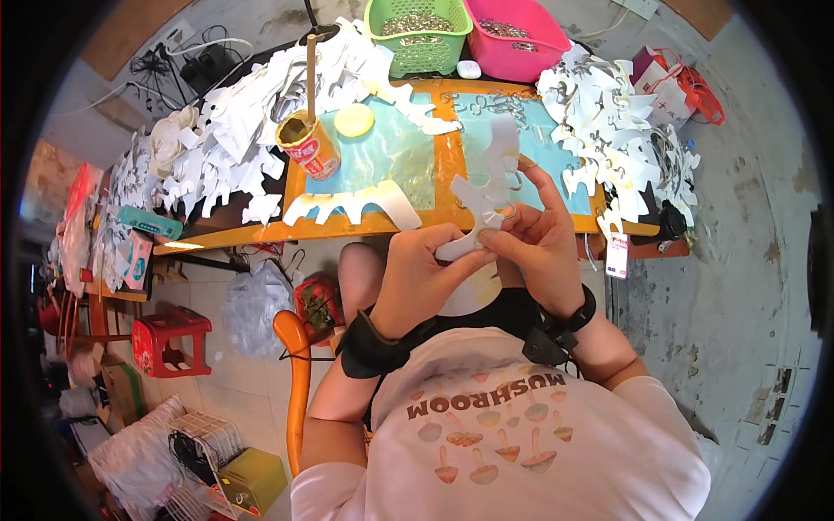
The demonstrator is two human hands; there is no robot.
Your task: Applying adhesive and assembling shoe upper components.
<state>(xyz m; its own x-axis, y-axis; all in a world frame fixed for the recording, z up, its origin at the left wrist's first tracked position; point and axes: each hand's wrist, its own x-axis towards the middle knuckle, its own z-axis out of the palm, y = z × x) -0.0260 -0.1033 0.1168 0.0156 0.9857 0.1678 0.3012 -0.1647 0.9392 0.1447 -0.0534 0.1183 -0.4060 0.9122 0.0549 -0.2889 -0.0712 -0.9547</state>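
Observation:
Both hands hold a white strip with a deeply notched edge (476, 198) in front of my chest, over the table's near edge. My left hand (408, 276) pinches its lower end between thumb and fingers. My right hand (540, 247) grips its right side, thumb against the notches and index finger raised along it. Small shiny metal rings seem to sit on the strip by the right fingers. Another notched white strip (356, 207) lies on the table to the left. Loose metal rings (491, 106) are scattered on the blue mat beyond my hands.
An open can (314, 154) with a stick upright in it stands by a round yellow piece (354, 121). Heaps of white strips (248, 117) lie left, more strips (599, 130) right. Green (426, 43) and pink baskets (521, 56) of metal parts stand behind. A red stool (172, 340) is at left.

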